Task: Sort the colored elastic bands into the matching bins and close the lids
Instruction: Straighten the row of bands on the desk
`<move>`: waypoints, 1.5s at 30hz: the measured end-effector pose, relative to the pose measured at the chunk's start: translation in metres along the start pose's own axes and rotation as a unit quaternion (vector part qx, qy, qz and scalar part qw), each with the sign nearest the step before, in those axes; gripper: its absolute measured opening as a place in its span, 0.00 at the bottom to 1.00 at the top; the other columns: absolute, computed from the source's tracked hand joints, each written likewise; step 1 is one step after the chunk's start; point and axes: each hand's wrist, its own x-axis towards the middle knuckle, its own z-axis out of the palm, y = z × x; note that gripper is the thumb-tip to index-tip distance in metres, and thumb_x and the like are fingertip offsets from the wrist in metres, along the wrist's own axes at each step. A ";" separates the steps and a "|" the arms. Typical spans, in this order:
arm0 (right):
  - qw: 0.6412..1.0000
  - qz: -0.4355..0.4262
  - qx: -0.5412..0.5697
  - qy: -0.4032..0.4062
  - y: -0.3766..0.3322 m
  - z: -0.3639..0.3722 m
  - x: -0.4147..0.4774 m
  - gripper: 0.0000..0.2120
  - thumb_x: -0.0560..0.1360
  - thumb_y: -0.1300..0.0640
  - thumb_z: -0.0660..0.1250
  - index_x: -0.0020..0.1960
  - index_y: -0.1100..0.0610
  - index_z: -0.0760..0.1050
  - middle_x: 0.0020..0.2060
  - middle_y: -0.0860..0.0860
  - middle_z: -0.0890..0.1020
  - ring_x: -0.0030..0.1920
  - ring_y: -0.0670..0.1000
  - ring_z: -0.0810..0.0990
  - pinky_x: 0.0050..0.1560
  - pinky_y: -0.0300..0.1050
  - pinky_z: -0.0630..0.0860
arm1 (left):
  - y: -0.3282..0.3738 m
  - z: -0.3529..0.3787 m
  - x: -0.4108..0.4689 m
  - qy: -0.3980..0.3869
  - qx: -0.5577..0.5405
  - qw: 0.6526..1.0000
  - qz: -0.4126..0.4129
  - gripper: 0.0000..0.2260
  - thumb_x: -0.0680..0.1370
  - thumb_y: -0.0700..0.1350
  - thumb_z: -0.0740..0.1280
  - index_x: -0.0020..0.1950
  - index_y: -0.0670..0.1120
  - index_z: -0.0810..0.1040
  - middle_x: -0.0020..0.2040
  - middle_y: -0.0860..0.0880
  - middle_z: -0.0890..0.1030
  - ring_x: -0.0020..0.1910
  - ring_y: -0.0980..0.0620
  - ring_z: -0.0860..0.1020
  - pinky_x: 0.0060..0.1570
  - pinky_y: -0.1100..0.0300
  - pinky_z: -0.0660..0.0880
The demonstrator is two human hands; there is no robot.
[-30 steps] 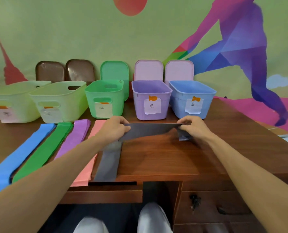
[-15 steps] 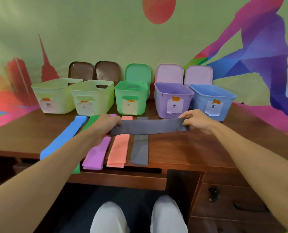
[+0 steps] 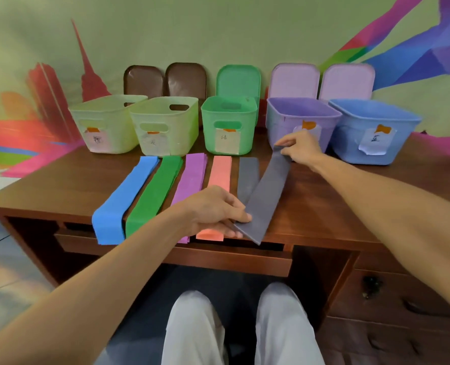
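Nearest, two knees in light trousers [image 3: 192, 325] show under the front edge of the wooden desk [image 3: 323, 206]. Just above that edge the left hand [image 3: 213, 212] pinches the near end of a grey elastic band [image 3: 267, 196] between thumb and fingers. The band runs flat and slanted away over the desk to the right hand [image 3: 297, 148], whose fingers are curled and pinch its far end, in front of the purple bin [image 3: 284, 119].

To the left of the held band, five piles lie side by side on the desk, lengthwise: blue bands [image 3: 123, 201], green bands [image 3: 152, 193], purple bands [image 3: 192, 177], pink bands [image 3: 220, 175] and a grey pile [image 3: 247, 177]. The blue and green ones hang over the front edge.

Behind them five open bins stand in a row, each with a paper label: a pale bin [image 3: 105, 125], a second pale bin [image 3: 166, 125], a green bin [image 3: 229, 122], the purple one and a blue bin [image 3: 371, 127].

Farthest, the lids lean upright on the painted wall: two brown lids [image 3: 143, 80], a green lid [image 3: 238, 80] and two lilac lids [image 3: 294, 80].
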 end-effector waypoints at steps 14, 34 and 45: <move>0.999 -0.048 -0.007 -0.017 -0.017 0.059 0.044 0.12 0.72 0.63 0.72 0.55 0.61 0.81 0.52 0.57 0.83 0.50 0.48 0.79 0.50 0.35 0.70 | 0.002 -0.008 0.025 0.027 0.002 0.999 -0.028 0.12 0.71 0.42 0.74 0.50 0.41 0.76 0.36 0.44 0.77 0.23 0.56 0.69 0.27 0.65 0.66; 0.990 -0.062 -0.124 -0.017 -0.004 0.091 0.039 0.10 0.74 0.58 0.69 0.55 0.56 0.81 0.55 0.54 0.80 0.55 0.55 0.79 0.55 0.52 0.76 | 0.003 -0.001 0.033 0.050 0.213 0.975 -0.041 0.15 0.73 0.44 0.73 0.53 0.38 0.75 0.29 0.47 0.77 0.19 0.56 0.70 0.24 0.66 0.70; 0.989 -0.094 -0.104 -0.040 -0.010 0.058 0.004 0.08 0.74 0.60 0.67 0.53 0.56 0.81 0.51 0.53 0.83 0.52 0.52 0.80 0.54 0.49 0.77 | 0.000 -0.004 0.034 0.071 0.448 0.884 0.114 0.13 0.74 0.50 0.70 0.55 0.45 0.79 0.46 0.52 0.76 0.44 0.56 0.71 0.46 0.61 0.71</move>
